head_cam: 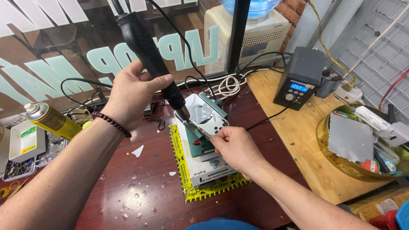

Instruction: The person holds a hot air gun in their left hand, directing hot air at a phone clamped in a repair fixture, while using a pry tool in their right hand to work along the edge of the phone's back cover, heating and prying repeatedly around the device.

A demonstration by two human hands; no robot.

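My left hand point(130, 91) grips a black hot-air gun handle point(147, 51), its metal nozzle point(184, 113) pointing down at a small circuit board point(205, 115). The board is clamped on a green holder point(200, 142) that rests on a white box point(208, 170) with yellow-black tape. My right hand point(236, 147) pinches thin metal tweezers point(203, 133), whose tips touch the board just below the nozzle. A dark bead bracelet point(113, 123) circles my left wrist.
A yellow spray can point(51, 120) and parts trays point(23, 147) sit at left. A black station with a blue display point(300, 79) stands on the wooden bench at right, beside a round yellow bowl of tools point(362, 145). Cables point(226, 85) run behind the board.
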